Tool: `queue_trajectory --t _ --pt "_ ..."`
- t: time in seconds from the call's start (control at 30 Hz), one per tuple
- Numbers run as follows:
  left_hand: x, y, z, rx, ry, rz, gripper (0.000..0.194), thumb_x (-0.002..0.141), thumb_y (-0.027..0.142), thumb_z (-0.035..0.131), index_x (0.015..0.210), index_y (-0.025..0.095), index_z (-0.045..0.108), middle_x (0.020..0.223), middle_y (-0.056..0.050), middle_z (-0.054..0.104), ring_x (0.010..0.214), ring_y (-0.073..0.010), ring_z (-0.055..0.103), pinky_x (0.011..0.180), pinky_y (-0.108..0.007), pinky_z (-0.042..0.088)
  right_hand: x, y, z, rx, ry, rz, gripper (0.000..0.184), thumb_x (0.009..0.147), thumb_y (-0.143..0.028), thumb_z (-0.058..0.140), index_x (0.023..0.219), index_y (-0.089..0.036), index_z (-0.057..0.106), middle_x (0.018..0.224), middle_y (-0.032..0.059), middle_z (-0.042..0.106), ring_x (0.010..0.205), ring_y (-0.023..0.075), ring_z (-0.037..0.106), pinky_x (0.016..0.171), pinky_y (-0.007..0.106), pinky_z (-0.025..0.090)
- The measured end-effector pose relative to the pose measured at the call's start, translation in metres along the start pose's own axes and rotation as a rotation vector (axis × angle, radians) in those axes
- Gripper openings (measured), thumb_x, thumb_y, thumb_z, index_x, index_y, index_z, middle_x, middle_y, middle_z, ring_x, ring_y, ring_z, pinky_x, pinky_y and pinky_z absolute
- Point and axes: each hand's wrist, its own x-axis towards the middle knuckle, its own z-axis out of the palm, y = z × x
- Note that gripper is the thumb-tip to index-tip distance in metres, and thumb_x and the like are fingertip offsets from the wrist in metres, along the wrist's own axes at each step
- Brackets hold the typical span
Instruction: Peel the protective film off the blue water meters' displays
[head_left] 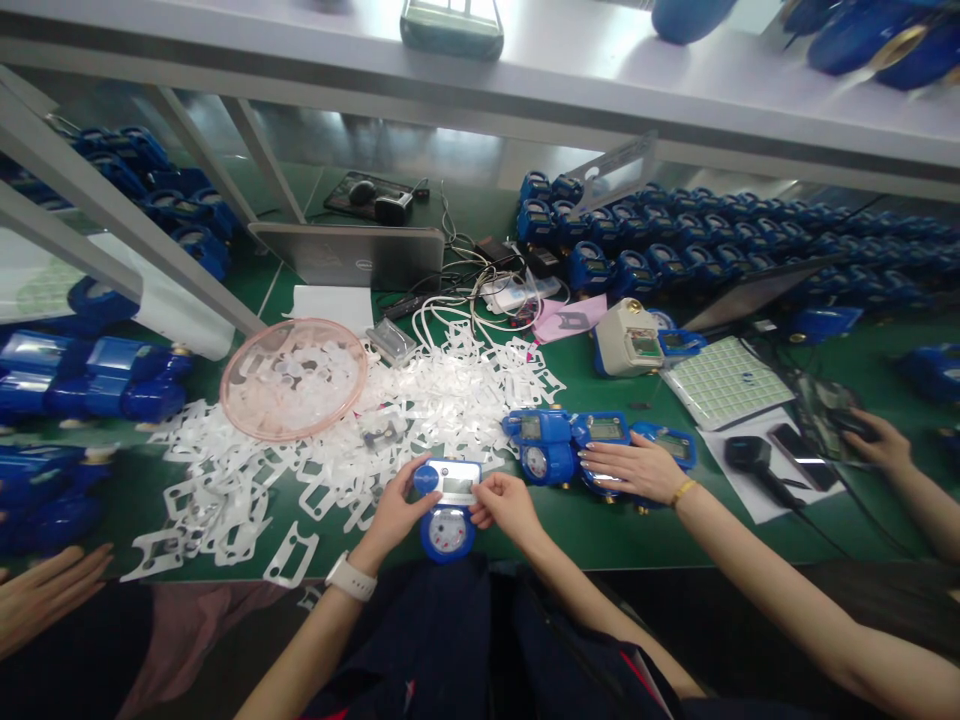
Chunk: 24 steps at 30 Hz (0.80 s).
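Note:
A blue water meter (448,533) with a round dial and a small display is held near the table's front edge. My left hand (395,512), with a white watch on the wrist, grips its left side, thumb and fingers around the blue round cap. A white cut-out plate (471,471) frames the display. My right hand (508,508) has its fingers pinched at the right edge of this plate, against the meter; the fingertips partly hide the edge. Many similar white cut-out plates (300,553) lie in a loose heap beyond and left of my hands.
A co-worker's hand (637,468) rests on blue meters (545,428) at right; another hand (881,440) is on a mouse. At left is a further person's hand (56,590). A pink round tray (234,418), laptop (352,255), cables and a scanner (750,457) surround the heap.

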Motion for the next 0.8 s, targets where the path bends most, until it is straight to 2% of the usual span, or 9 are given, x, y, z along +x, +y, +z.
queue_trajectory --t 0.13,0.23,0.3,0.37,0.43,0.53,0.6,0.7,0.8 --pt "0.001 -0.008 0.001 0.009 0.024 0.025 0.05 0.075 0.039 0.064 0.121 0.03 0.047 0.136 -0.003 0.05 0.124 -0.0214 0.047 0.11 -0.042 0.035 0.003 -0.005 -0.001 -0.139 -0.03 0.017 0.026 0.062 -0.037 0.065 0.06 -0.019 0.046 0.043 -0.0019 0.062 0.036 0.0132 0.057 0.032 0.019 0.041" --pt "-0.002 -0.019 0.006 0.0 0.129 0.01 0.051 0.072 0.04 0.067 0.119 0.031 0.049 0.137 -0.002 0.049 0.128 -0.0229 0.043 0.111 -0.043 0.034 0.005 -0.011 -0.008 -0.318 -0.076 0.023 0.022 0.067 -0.035 0.061 0.06 -0.02 0.046 0.041 -0.003 0.058 0.034 0.013 0.054 0.032 0.02 0.039" --pt "-0.006 -0.024 0.013 -0.074 0.201 -0.064 0.052 0.072 0.041 0.067 0.119 0.032 0.048 0.135 -0.001 0.051 0.126 -0.0241 0.046 0.109 -0.046 0.036 0.007 -0.017 -0.016 -0.5 -0.08 -0.069 0.025 0.067 -0.036 0.064 0.059 -0.02 0.047 0.041 -0.003 0.057 0.037 0.0137 0.054 0.036 0.022 0.04" --pt "-0.01 -0.027 0.02 -0.182 0.217 -0.148 0.049 0.073 0.041 0.066 0.118 0.034 0.048 0.127 0.0 0.058 0.119 -0.0242 0.053 0.105 -0.047 0.04 0.011 -0.021 -0.026 -0.647 -0.034 -0.269 0.027 0.059 -0.037 0.073 0.064 -0.02 0.053 0.057 -0.0006 0.064 0.054 0.0169 0.061 0.049 0.026 0.047" --pt "-0.015 -0.027 0.025 -0.284 0.186 -0.201 0.043 0.076 0.04 0.064 0.116 0.035 0.051 0.116 0.0 0.065 0.111 -0.0237 0.059 0.102 -0.047 0.044 0.015 -0.023 -0.034 -0.671 -0.066 -0.481 0.042 0.05 -0.035 0.081 0.085 -0.02 0.062 0.09 0.0044 0.069 0.086 0.0224 0.063 0.072 0.032 0.05" --pt "-0.017 -0.024 0.028 -0.389 0.166 -0.251 0.04 0.076 0.038 0.064 0.114 0.035 0.053 0.105 0.002 0.07 0.106 -0.0235 0.062 0.099 -0.046 0.046 0.026 -0.018 -0.038 -0.548 -0.335 -0.615 0.061 0.059 -0.035 0.077 0.115 -0.022 0.058 0.121 0.0078 0.059 0.114 0.0233 0.053 0.095 0.037 0.042" --pt "-0.016 -0.023 0.027 -0.425 0.171 -0.274 0.042 0.076 0.037 0.064 0.116 0.036 0.052 0.104 0.004 0.07 0.105 -0.0228 0.062 0.099 -0.044 0.047 0.037 -0.013 -0.036 -0.476 -0.42 -0.62 0.052 0.067 -0.036 0.072 0.114 -0.021 0.059 0.117 0.0075 0.061 0.109 0.0215 0.056 0.095 0.037 0.042" --pt "-0.012 -0.026 0.023 -0.429 0.142 -0.285 0.045 0.075 0.037 0.065 0.117 0.039 0.049 0.102 0.007 0.071 0.106 -0.0209 0.062 0.1 -0.04 0.047 0.055 -0.012 -0.024 -0.425 -0.35 -0.624 0.028 0.073 -0.038 0.066 0.093 -0.018 0.066 0.093 0.0039 0.067 0.088 0.0171 0.062 0.083 0.031 0.047" --pt "-0.009 -0.036 0.023 -0.387 0.151 -0.322 0.05 0.072 0.04 0.067 0.118 0.04 0.047 0.098 0.007 0.072 0.104 -0.0224 0.063 0.098 -0.041 0.048 0.069 -0.029 -0.006 -0.615 -0.29 -0.586 0.025 0.071 -0.041 0.068 0.07 -0.017 0.063 0.068 -0.002 0.063 0.068 0.0128 0.059 0.066 0.023 0.046"
